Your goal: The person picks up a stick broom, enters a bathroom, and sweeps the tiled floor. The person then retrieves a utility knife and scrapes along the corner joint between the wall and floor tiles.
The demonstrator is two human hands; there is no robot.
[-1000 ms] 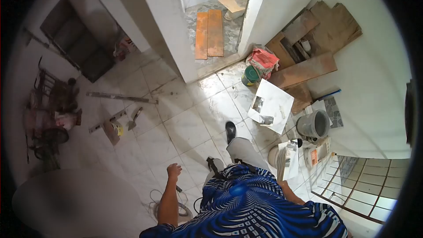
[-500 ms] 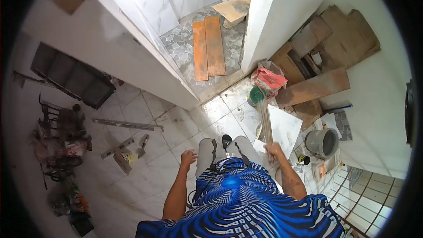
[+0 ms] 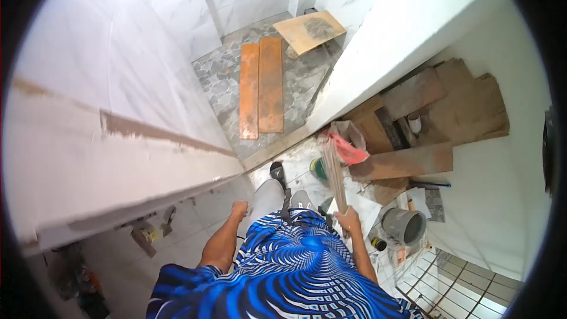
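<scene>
Two bare hands show low in the view, well apart, one on each side of a blue patterned shirt (image 3: pixel 307 266). The right hand (image 3: pixel 348 220) is clamped around the near end of a bundle of thin strips (image 3: pixel 335 180), which slants up and away from the fist, its far end in front of a red and grey bag (image 3: pixel 348 149). The left hand (image 3: pixel 238 210) hangs beside the left leg; it is too small in the view to tell how far its fingers are closed.

Just beside the bundle are a green container (image 3: pixel 318 169) and, under the right hand's side, a white sheet (image 3: pixel 367 208) on the floor. To the right of that hand lie a small dark can (image 3: pixel 378 243) and a grey bucket (image 3: pixel 404 225), with a metal grille (image 3: pixel 460 286) lower down.

A long brown board (image 3: pixel 401 161) lies near the bag, below several brown sheets (image 3: pixel 472 106) near the wall. Beyond the doorway sill (image 3: pixel 277 149), two orange-brown planks (image 3: pixel 271 85) lie side by side on stone-patterned flooring (image 3: pixel 218 80), near a pale board (image 3: pixel 310 31). A trowel (image 3: pixel 168 220) lies on the floor at left.
</scene>
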